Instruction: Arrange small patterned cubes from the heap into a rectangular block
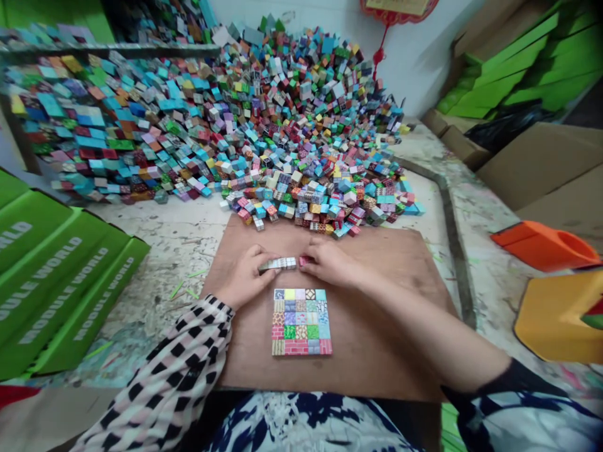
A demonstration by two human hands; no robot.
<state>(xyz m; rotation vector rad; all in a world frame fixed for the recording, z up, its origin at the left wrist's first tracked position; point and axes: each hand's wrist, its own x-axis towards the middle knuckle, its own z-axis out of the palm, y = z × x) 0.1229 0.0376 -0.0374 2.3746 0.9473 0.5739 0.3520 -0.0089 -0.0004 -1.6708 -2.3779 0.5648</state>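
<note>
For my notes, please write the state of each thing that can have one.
Left hand: closed on pale blocks
Right hand: closed on pink piece
Pale blocks: held in a row
Pink piece: held, partly hidden
Patterned square: flat, tightly packed
Loose blocks: heaped, jumbled
Brown board: lying flat
Lettered green boxes: lined up, lids unclear

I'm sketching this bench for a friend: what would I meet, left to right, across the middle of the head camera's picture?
Green lettered cardboard boxes, short row of pale patterned blocks, small red block, long dark grey strip, hollow orange object.
</note>
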